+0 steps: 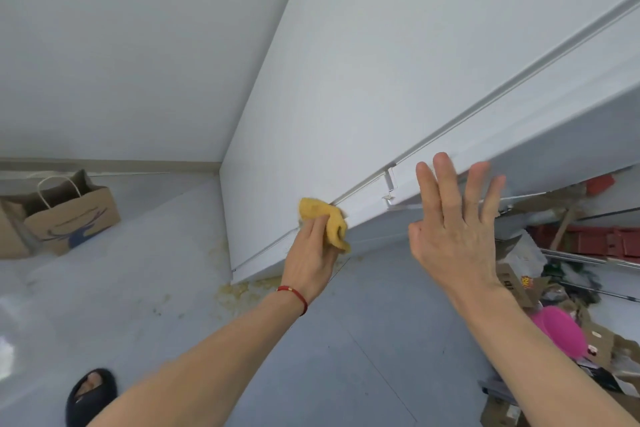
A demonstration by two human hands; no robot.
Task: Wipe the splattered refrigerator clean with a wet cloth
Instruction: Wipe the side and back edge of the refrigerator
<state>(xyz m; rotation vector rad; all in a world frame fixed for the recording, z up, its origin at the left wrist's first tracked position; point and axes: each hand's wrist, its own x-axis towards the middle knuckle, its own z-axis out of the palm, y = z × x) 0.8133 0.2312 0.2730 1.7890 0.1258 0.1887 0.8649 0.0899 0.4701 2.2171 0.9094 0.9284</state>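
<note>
Refrigerator (363,80) top cut off, cloth (323,222) partly hidden by left hand (310,260)

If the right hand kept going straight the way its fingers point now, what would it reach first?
Most likely the white refrigerator door. The right hand is open, fingers spread and pointing up toward the door's lower edge, with nothing visible between. Depth is unclear, so they may already be touching it.

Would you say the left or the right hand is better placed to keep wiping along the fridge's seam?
Left: the left hand grips the yellow cloth against the refrigerator seam. The right hand is open, holding nothing.
</note>
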